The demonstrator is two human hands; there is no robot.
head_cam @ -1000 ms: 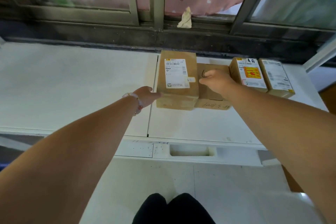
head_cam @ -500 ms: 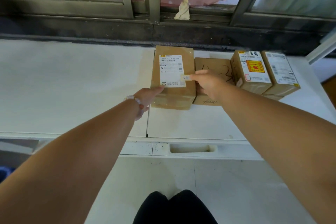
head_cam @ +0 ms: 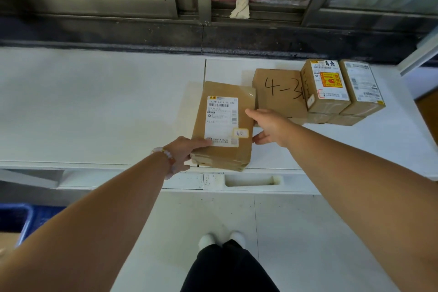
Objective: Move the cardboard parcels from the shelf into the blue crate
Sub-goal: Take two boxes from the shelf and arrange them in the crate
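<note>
A brown cardboard parcel with a white shipping label lies at the front edge of the white shelf. My left hand grips its near left corner. My right hand presses its right side, thumb on top and fingers spread. Behind it stay a parcel marked "4-3", a parcel with an orange sticker and a parcel with a white label. A corner of the blue crate shows at the lower left.
A dark window sill and window frames run behind the shelf, with a crumpled rag on the sill. A white drawer front with a recessed handle sits under the shelf edge. White floor tiles and my feet are below.
The labelled parcel has slid from beside the "4-3" parcel toward me to the shelf's front edge, both hands on it. The "4-3" parcel top is now uncovered.
</note>
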